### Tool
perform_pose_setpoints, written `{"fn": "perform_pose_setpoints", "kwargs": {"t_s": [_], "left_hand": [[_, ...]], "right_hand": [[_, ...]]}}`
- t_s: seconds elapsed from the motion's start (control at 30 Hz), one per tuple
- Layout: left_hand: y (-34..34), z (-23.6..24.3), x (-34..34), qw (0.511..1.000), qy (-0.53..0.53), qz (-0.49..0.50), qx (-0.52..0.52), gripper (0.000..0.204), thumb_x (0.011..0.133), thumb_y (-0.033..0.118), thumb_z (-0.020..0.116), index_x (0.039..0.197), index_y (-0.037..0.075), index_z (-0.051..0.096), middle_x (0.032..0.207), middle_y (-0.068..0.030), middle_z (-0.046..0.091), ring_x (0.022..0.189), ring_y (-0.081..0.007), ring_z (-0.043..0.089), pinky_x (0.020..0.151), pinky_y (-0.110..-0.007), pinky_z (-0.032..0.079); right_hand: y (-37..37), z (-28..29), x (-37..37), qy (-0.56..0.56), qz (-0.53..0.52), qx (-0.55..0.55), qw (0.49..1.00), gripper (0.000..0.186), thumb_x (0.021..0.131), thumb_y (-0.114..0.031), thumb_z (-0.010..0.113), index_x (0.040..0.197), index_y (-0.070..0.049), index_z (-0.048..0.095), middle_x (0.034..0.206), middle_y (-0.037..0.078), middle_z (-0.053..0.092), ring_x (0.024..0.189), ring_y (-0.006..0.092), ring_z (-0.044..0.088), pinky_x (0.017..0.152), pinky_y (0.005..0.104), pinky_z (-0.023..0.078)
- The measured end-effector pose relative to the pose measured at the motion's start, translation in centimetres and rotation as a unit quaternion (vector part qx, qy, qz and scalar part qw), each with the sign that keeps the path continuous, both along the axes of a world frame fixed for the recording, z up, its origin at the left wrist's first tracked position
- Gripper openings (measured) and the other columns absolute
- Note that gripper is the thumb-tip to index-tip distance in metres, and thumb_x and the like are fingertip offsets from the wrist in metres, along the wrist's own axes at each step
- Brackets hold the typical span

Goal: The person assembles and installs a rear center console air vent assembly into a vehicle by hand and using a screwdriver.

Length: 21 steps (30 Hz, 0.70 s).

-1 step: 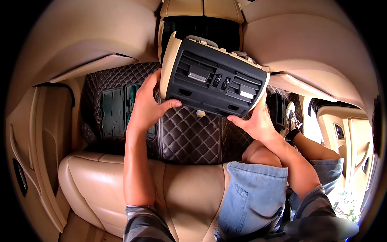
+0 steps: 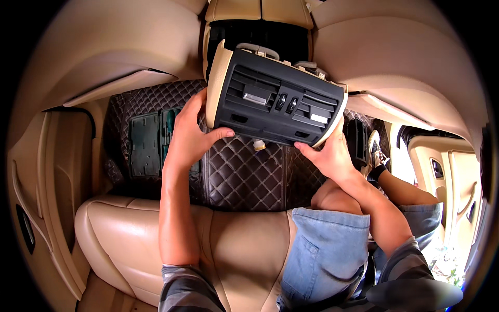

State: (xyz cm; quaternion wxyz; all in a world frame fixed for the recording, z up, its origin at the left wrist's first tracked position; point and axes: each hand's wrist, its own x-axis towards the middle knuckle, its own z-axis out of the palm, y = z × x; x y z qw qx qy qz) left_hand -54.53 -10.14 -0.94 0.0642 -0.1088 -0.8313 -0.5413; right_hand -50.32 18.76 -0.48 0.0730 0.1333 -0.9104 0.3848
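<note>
A black rear air vent panel (image 2: 274, 112) with beige side trim hangs tilted above the floor, its right end lower. Two vents with silver tabs and a pair of small thumbwheels show on its face. My left hand (image 2: 193, 132) grips its left end, thumb on the lower front edge. At the lower right corner, my right hand (image 2: 332, 158) holds it, thumb underneath the front edge and fingers hidden behind. Beyond the panel, a dark opening (image 2: 244, 32) shows in the back of the beige centre console (image 2: 286, 11).
A green tool case (image 2: 145, 145) lies on the quilted brown floor mat (image 2: 244, 182) to the left. A small white-and-yellow connector (image 2: 259, 145) shows below the panel. Beige front seat backs (image 2: 395, 57) flank the console, and a beige rear seat (image 2: 249, 234) lies nearer.
The vent panel has tipped slightly, its lower edge rising a little and uncovering more of the connector below. Both hands keep their hold, the right one shifting slightly.
</note>
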Motion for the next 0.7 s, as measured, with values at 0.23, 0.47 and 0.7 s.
{"fn": "perform_pose_setpoints", "kwargs": {"t_s": [0.23,0.47,0.7], "left_hand": [[0.0,0.3,0.1,1.000,0.001,-0.006,0.020,0.082,0.056,0.011,0.086,0.128,0.000,0.048,0.118,-0.0134,0.057,0.108,-0.0251,0.058,0.094,-0.036,0.047],[-0.7,-0.2,-0.4,0.989,-0.020,-0.053,0.136,0.059,0.075,0.016,0.079,0.122,-0.004,0.051,0.109,-0.0088,0.054,0.103,-0.0187,0.057,0.095,-0.032,0.044],[-0.8,0.2,0.1,0.990,-0.047,-0.040,0.126,0.049,0.076,0.009,0.076,0.117,-0.005,0.053,0.106,-0.0072,0.055,0.098,-0.0172,0.059,0.088,-0.030,0.049]], "right_hand": [[-0.2,0.3,0.0,-0.047,-0.053,-0.010,0.997,0.088,0.068,-0.011,0.083,0.129,0.003,0.022,0.116,0.021,0.053,0.107,0.0292,0.056,0.092,0.0385,0.045],[0.6,-0.2,0.0,-0.004,0.035,-0.103,0.994,0.073,0.082,-0.021,0.073,0.131,0.004,0.025,0.117,0.017,0.052,0.105,0.0225,0.053,0.091,0.0351,0.044],[0.6,0.4,-0.1,-0.075,0.020,-0.189,0.979,0.059,0.089,-0.027,0.065,0.127,0.006,0.034,0.113,0.011,0.055,0.099,0.0149,0.052,0.086,0.0302,0.046]]}}
